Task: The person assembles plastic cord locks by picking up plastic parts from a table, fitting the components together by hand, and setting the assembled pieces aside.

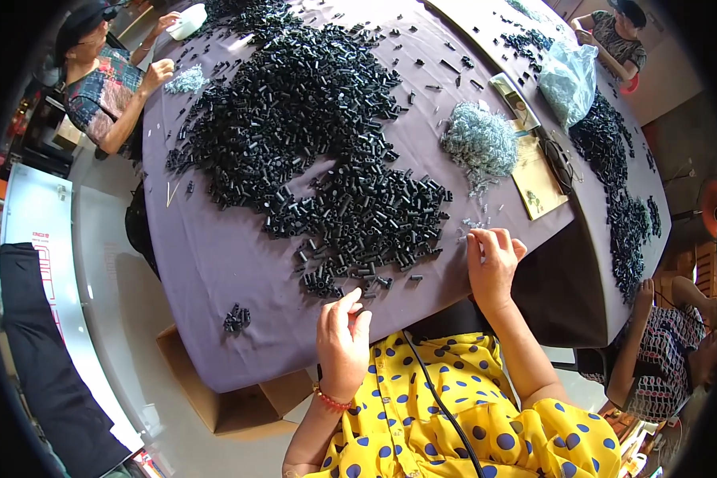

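A large heap of short black tubes (295, 119) covers much of the purple cloth on the table. At its near edge is my left hand (342, 338), fingers curled in toward the thumb, a few loose tubes just beyond the fingertips. Whatever it pinches is too small to make out. To the right, my right hand (494, 267) is bent at the wrist over the cloth, its fingers drawn together. Some tiny clear pieces (472, 226) lie by those fingertips; anything between them is hidden. Farther back sits a mound of small clear pieces (479, 142).
A small group of black tubes (237, 319) lies at the near left. Right of the clear mound are a tan board (538, 179) and glasses (560, 163). A cardboard box (239, 402) stands below the table edge. Other people work at the far left, far right and right.
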Available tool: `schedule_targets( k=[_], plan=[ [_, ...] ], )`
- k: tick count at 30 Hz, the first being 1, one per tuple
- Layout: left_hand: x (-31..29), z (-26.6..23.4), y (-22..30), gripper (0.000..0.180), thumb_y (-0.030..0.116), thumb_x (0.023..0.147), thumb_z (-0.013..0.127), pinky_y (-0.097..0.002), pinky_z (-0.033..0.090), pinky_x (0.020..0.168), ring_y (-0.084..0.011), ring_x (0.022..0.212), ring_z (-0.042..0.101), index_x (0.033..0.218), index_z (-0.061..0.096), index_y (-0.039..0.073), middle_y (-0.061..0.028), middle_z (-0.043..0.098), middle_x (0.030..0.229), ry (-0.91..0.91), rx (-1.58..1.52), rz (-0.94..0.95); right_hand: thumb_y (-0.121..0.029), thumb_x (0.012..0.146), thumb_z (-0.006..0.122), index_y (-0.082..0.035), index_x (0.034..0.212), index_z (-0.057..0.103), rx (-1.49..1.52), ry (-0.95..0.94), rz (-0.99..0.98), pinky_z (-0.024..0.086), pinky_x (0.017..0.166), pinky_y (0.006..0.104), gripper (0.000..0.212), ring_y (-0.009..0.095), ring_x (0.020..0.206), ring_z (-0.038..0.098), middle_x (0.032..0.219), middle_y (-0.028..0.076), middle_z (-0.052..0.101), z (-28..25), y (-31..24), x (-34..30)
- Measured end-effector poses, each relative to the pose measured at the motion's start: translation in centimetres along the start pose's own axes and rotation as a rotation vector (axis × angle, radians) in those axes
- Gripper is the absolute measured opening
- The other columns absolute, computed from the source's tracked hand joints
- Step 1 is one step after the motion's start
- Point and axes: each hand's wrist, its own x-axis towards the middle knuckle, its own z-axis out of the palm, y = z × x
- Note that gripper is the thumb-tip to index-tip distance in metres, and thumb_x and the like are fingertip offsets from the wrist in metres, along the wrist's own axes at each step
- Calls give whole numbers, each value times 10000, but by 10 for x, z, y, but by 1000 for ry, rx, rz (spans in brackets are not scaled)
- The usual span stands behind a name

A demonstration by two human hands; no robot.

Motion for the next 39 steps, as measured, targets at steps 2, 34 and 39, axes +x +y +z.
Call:
schedule_targets(
  k=[2,34,39],
  plan=[
    [0,1,1,362,1,916,705,-311,529,794,-192,879,616,1271,643,32,-88,607,1019,3,-5,-3,-153,851,769,-152,976,680,-78,-7,-17,361,864,396,153,194,883,629,889,13,653,2,-5,0],
    [-3,-8,-7,326,169,1015,657,-279,562,890,-127,964,671,1306,611,31,-40,700,1080,-300,-1341,-581,-19,931,691,-76,1007,707,882,-633,-36,435,883,329,97,214,934,559,942,36,641,-43,-103,2],
    [-2,-7,-11,312,151,1021,642,-320,578,946,-166,1027,698,1308,613,31,-75,716,1141,-323,-1484,-641,-58,907,739,-84,982,715,964,-556,23,431,848,346,82,224,853,589,905,22,679,-42,-105,-2]
  ],
)
